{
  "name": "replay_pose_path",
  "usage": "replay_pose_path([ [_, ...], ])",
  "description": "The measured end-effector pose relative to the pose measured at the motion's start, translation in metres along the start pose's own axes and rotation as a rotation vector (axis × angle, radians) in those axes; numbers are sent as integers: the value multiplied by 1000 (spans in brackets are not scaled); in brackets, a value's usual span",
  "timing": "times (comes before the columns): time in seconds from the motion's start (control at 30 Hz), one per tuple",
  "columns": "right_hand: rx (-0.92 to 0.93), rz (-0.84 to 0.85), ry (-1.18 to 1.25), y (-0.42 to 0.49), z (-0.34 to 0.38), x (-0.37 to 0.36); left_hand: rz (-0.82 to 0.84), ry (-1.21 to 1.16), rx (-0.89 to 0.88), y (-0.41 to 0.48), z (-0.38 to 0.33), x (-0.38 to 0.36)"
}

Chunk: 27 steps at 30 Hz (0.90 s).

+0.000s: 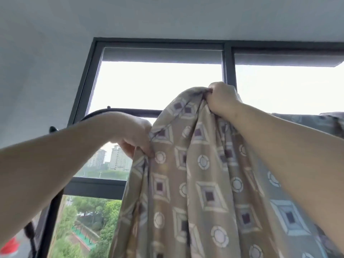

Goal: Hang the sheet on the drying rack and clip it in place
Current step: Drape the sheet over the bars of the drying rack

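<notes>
Beige patterned sheet hangs bunched at the black drying rack, seemingly partly over it. The left hand pinches its edge just below the rack; the right hand grips a fold above the rack. Spreading and clipping are left to do; no clip shows

We had one view: head-worn, wide-angle. We looked forward and steeply up at window, from below its top frame. Ceiling filled band above window. We stood near: left hand, right hand and sheet loomed large before window.
</notes>
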State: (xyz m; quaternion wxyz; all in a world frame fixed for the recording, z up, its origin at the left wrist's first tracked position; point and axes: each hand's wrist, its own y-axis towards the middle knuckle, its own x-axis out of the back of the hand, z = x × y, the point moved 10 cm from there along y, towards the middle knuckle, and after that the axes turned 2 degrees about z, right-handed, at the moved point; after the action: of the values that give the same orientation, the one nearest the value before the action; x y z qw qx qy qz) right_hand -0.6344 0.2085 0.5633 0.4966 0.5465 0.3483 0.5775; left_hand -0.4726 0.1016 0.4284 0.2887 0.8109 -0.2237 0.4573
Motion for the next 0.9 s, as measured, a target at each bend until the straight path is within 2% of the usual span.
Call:
replay_pose_path([
  [0.03, -41, -42, 1, 2, -12, 11, -107, 23, -34, -3, -10, 25],
  [0.07, -83, -90, 3, 4, -26, 23, -284, 17, -104, -6, -24, 55],
  [0.17, -183, -220, -26, 9, -63, 62, -1056, 78, -293, -38, -59, 122],
  [0.2, -226, -243, -37, 10, -77, 71, -1141, 95, -303, -39, -66, 120],
  [0.27, -310, -209, -63, 13, -105, 78, -971, 157, -249, -10, -76, 98],
  [0.3, -333, -152, -99, 12, -117, 75, -865, 196, -231, 5, -78, 86],
  [0.37, -329, 36, -188, 10, -130, 58, -795, 223, -247, 17, -81, 80],
  [0.43, -284, 188, -275, 7, -127, 41, -819, 235, -271, 20, -83, 86],
  [0.5, -156, 200, -271, 9, -104, 32, -857, 274, -276, 25, -85, 88],
  [0.6, 85, 174, 108, -4, -44, 23, -860, 352, -254, 29, -92, 87],
  [0.67, 135, 392, 421, -28, -9, 5, -828, 415, -221, 31, -94, 88],
  [0.7, 140, 530, 439, -41, 1, -4, -808, 423, -203, 31, -93, 88],
  [0.77, 158, 706, 295, -55, 6, -16, -752, 338, -185, 32, -87, 88],
  [0.83, 148, 702, 138, -51, -4, -17, -757, 160, -214, 29, -77, 88],
  [0.9, 94, 648, 95, -41, -15, -17, -890, 83, -249, 14, -70, 85],
])
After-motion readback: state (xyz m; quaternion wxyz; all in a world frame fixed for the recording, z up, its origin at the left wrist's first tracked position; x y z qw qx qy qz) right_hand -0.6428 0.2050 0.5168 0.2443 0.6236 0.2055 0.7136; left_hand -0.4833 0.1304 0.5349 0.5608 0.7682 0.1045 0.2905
